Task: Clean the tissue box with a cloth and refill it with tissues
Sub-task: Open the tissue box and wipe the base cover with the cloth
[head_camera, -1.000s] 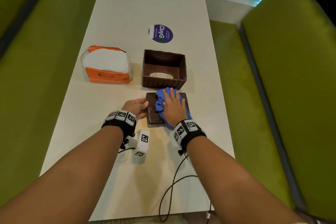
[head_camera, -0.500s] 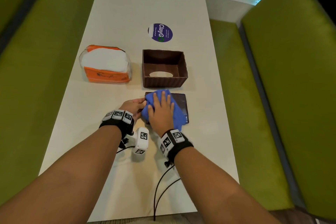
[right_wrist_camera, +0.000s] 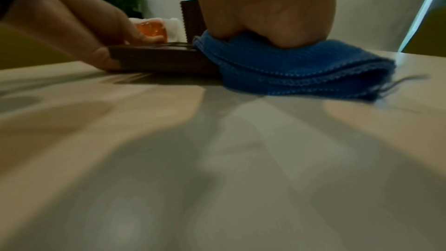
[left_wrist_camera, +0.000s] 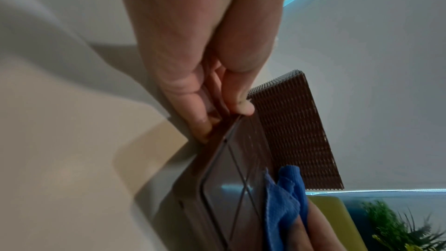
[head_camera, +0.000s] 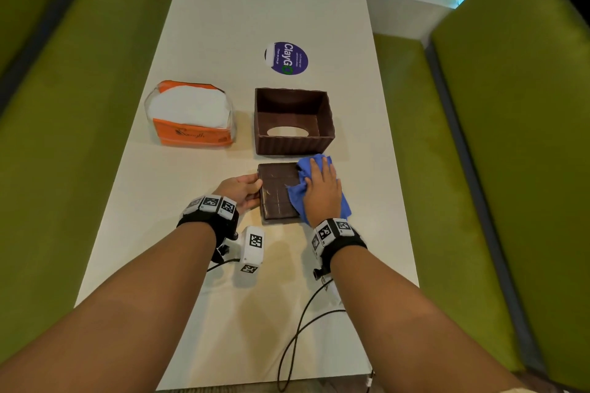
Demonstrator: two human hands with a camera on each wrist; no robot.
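A flat brown tissue box lid [head_camera: 276, 191] [left_wrist_camera: 229, 178] [right_wrist_camera: 156, 58] lies on the white table. My left hand [head_camera: 252, 189] [left_wrist_camera: 224, 114] pinches its left edge between thumb and fingers. My right hand [head_camera: 321, 183] [right_wrist_camera: 265, 16] lies flat with straight fingers on a blue cloth [head_camera: 296, 199] [left_wrist_camera: 282, 198] [right_wrist_camera: 289, 68], pressing it onto the lid's right part. Just behind stands the brown ribbed tissue box [head_camera: 293, 121] [left_wrist_camera: 294, 136], turned over, its oval slot facing the table. An orange tissue pack [head_camera: 191, 115] sits to its left.
A round purple sticker [head_camera: 286, 57] is stuck on the table [head_camera: 255, 3] further back. Green benches [head_camera: 479, 169] run along both sides. A white marker block [head_camera: 252, 249] and black cables [head_camera: 297, 329] lie near the table's front edge.
My right hand slid the cloth to the lid's left side, then back to its right side. The left hand kept hold of the lid's edge.
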